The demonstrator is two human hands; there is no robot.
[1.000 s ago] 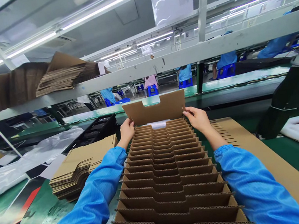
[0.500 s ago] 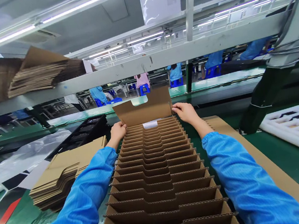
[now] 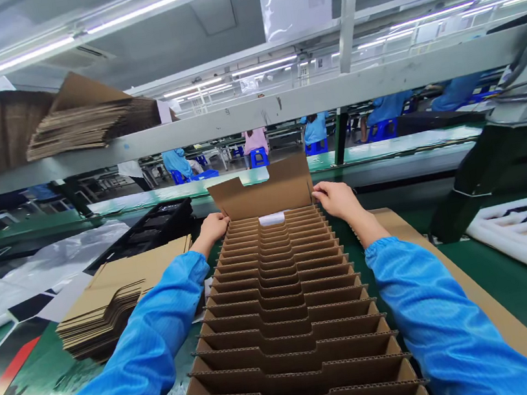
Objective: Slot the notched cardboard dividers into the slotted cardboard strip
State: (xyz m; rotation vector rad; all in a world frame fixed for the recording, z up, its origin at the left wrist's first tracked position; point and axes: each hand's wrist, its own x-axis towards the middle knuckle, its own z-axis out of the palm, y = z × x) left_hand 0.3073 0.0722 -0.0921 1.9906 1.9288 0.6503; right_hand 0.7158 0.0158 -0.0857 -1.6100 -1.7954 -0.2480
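Already, cardboard dividers [image 3: 286,328] stood in a row. Your left hand [image 3: 213,227] and right hand [image 3: 339,198] pinched the far panel [image 3: 263,196], seemingly not yet seated.

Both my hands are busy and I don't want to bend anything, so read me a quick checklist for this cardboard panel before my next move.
1. Left hand at the left edge of the cardboard panel: ok.
2. Right hand at its right edge: ok.
3. Panel's top level with the cardboard dividers: not ok, it stands above them.
4. Panel's bottom edge seated: cannot tell, the dividers hide it.
5. Flat cardboard stack apart from the divider row: ok, it lies to the left.
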